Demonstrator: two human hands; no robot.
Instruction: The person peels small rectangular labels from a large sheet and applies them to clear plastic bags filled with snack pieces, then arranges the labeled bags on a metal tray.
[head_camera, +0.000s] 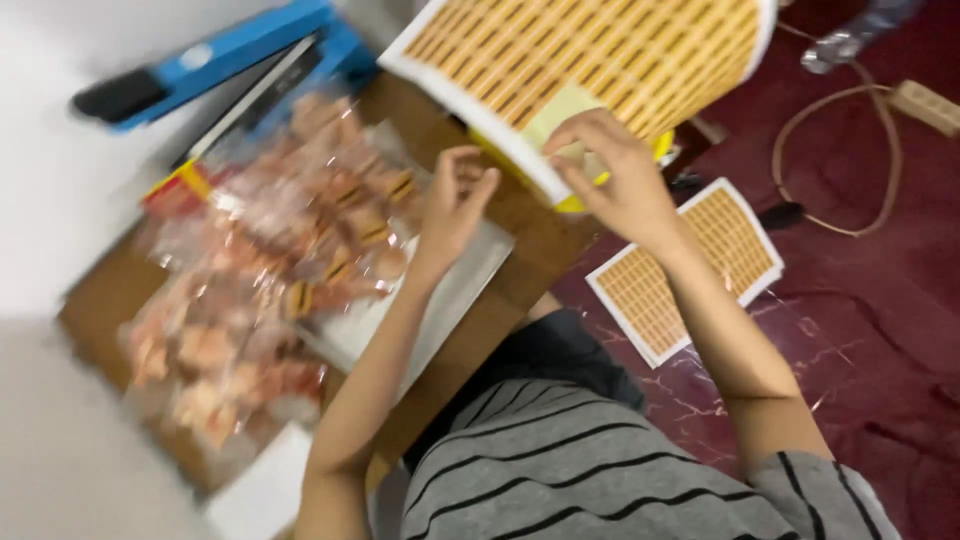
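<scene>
Striped shirt (600, 470) nearest; right grip (610, 175) pinching label sheet (590, 50), left grip (455, 205) loosely curled beside.

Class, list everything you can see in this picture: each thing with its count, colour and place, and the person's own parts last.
Sticker sheet: one, orange on white, raised at top centre.
Second sticker sheet: one, same colours, on the dark red floor.
Clear packets: many, orange contents, piled on the brown table.
Blue sealer: one, top left.
Cord: one, tan, top right.
Left hand: near the raised sheet's edge.
Right hand: fingers on the raised sheet.
</scene>
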